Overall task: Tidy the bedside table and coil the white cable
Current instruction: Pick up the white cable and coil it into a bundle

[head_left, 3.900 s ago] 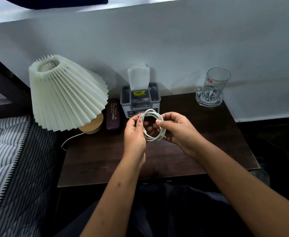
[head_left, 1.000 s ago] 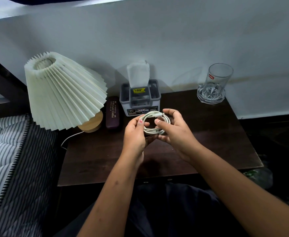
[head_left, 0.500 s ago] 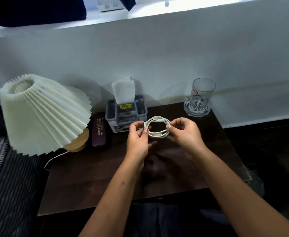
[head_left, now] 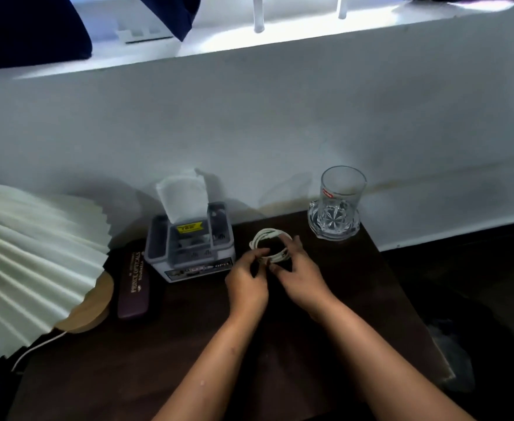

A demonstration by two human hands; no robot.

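Note:
The white cable (head_left: 268, 239) is wound into a small round coil, low over the back middle of the dark wooden bedside table (head_left: 164, 354). My left hand (head_left: 246, 284) pinches the coil's near left side. My right hand (head_left: 299, 275) holds its right side with fingers curled around the loops. Whether the coil touches the tabletop I cannot tell.
A grey tissue box (head_left: 190, 247) with a white tissue stands left of the coil. A dark glasses case (head_left: 134, 287) lies beside it, then a pleated lamp (head_left: 34, 262) on a wooden base. An empty glass (head_left: 339, 202) stands at the back right corner. A white wall runs behind.
Both hands have carried the coil further back and lower toward the tabletop, between the tissue box and the glass. The camera has tilted upward and to the right.

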